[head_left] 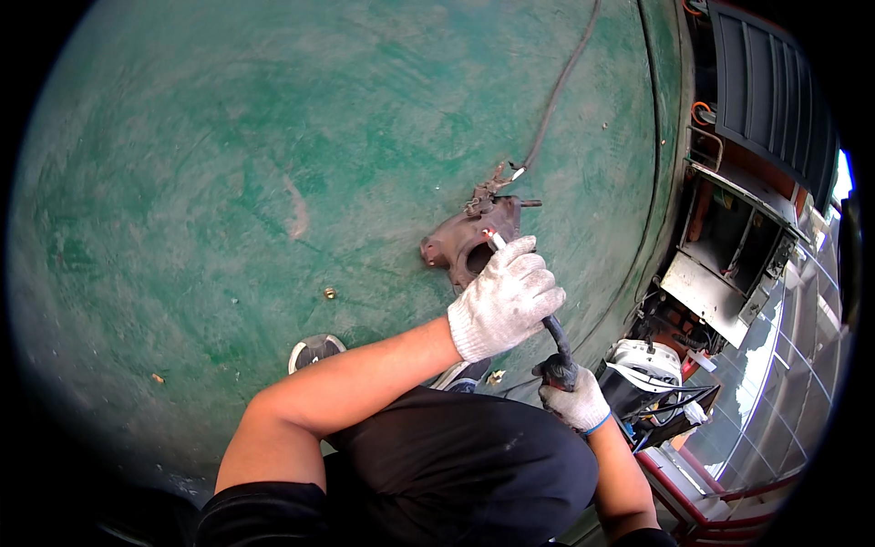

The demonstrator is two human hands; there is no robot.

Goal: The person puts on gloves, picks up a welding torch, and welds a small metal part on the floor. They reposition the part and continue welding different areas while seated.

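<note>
A dark, rusty metal casting [449, 244] with a round opening lies on the green floor in front of me. A metal clamp [483, 196] sits at its far side, joined to a grey cable [552, 108]. My left hand [507, 299], in a whitish knit glove, is wrapped round the front of what looks like a black welding torch [557, 339]. The torch's pale, reddish tip [493, 238] shows beyond the fingers, over the casting. My right hand [576, 401], also gloved, is closed on the torch's black rear part; the fingers are partly hidden.
A small brass-coloured fitting [330, 294] lies on the floor to the left. My shoe [315, 350] is near it. At right stand a dark ribbed cabinet [770, 87], an open metal cabinet [706, 296] and a white-topped container [645, 362] with black hoses.
</note>
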